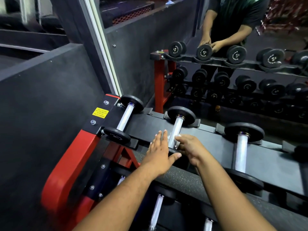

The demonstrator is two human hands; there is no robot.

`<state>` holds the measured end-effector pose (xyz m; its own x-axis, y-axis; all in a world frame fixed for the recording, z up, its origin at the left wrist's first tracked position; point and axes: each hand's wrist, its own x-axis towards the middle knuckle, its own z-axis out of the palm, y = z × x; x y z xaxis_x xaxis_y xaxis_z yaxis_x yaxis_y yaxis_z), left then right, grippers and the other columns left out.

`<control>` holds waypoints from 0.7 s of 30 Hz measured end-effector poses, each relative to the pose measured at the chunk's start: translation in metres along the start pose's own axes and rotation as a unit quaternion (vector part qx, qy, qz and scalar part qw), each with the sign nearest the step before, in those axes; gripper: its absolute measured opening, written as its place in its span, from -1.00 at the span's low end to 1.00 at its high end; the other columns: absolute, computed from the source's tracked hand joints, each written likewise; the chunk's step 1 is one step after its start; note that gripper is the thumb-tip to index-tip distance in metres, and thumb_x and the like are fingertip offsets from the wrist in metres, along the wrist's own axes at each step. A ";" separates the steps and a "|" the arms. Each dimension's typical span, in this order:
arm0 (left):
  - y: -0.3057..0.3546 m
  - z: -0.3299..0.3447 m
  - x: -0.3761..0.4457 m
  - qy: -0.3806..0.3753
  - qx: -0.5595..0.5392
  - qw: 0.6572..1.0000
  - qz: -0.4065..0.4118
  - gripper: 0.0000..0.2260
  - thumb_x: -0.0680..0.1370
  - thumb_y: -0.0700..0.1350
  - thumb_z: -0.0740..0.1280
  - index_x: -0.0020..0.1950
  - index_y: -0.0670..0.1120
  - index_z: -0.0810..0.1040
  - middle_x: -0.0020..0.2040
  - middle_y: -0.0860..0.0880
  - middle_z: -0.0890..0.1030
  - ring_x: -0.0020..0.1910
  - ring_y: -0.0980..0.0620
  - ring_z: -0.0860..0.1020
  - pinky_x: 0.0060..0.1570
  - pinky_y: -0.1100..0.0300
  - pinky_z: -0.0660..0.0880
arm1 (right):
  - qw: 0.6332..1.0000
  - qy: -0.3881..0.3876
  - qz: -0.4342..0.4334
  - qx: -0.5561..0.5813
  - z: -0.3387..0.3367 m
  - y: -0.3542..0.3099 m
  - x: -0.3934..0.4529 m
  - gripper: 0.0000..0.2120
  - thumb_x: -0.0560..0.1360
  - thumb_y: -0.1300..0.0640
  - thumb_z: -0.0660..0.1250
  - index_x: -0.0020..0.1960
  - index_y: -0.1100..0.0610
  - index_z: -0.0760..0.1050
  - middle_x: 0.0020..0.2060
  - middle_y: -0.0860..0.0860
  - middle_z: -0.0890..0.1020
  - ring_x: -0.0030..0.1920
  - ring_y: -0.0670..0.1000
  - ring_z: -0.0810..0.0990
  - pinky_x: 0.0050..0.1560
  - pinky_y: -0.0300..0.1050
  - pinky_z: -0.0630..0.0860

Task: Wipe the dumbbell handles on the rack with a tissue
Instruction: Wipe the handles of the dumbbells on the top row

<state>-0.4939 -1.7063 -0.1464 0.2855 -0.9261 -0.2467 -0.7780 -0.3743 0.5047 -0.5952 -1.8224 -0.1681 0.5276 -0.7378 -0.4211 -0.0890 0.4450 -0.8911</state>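
On the rack's top shelf (150, 121), toward one o'clock from my wrists, I am pinching the tissue (173, 139) around the middle dumbbell's handle (177, 126) with my right hand (191, 148), while my left hand (159, 153), fingers straight, is steadying its near plate.

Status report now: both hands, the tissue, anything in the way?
Left hand open, flat beside second dumbbell. Right hand holds tissue on its handle. Nothing blocking.

Gym: tiered dumbbell rack (70, 164), rows of dumbbells (244, 147), wall mirror (183, 22), padded black walls.
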 end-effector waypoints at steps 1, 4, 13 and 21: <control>-0.001 0.000 0.000 -0.001 0.001 1.000 0.002 -0.13 0.62 0.27 0.18 0.60 0.03 -0.41 0.61 0.00 -0.38 0.59 0.04 -0.33 0.54 0.04 -0.22 | 0.999 0.020 -0.038 -0.025 -0.001 0.002 -0.001 -0.84 0.54 0.28 0.27 -0.05 0.22 0.64 -0.20 0.17 0.71 -0.20 0.04 0.64 -0.19 -0.10 0.56; -0.002 0.001 0.001 0.001 0.001 1.000 0.006 -0.13 0.62 0.27 0.18 0.60 0.02 -0.41 0.62 0.00 -0.38 0.59 0.04 -0.33 0.56 0.02 -0.21 | 0.947 0.103 -0.161 -0.256 0.004 -0.004 0.011 -0.80 0.51 0.20 0.20 0.08 0.15 0.53 -0.14 0.22 0.65 -0.15 0.11 0.58 -0.10 0.14 0.52; -0.003 0.003 0.002 0.007 -0.004 1.000 0.018 -0.12 0.62 0.29 0.18 0.60 0.03 -0.41 0.61 0.01 -0.38 0.59 0.06 -0.34 0.55 0.02 -0.22 | 0.653 -0.013 -0.252 -0.715 -0.032 -0.003 -0.008 -0.28 0.63 0.18 0.18 0.64 0.02 -0.16 0.62 0.00 -0.11 0.60 -0.02 -0.02 0.55 0.06 0.12; -0.003 0.001 0.003 0.005 0.005 1.000 0.009 -0.12 0.62 0.28 0.18 0.61 -0.01 -0.39 0.62 -0.02 -0.36 0.60 0.04 -0.32 0.59 0.02 -0.20 | 0.478 -0.048 -0.337 -0.810 -0.019 -0.020 0.013 -0.48 0.54 0.09 0.19 0.50 0.11 0.36 0.49 0.07 0.40 0.51 0.08 0.33 0.40 0.15 0.33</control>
<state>-0.4915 -1.7075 -0.1499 0.2772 -0.9331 -0.2293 -0.7889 -0.3572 0.5001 -0.6026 -1.8510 -0.1589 0.9268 -0.3756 -0.0065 -0.3679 -0.9110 0.1862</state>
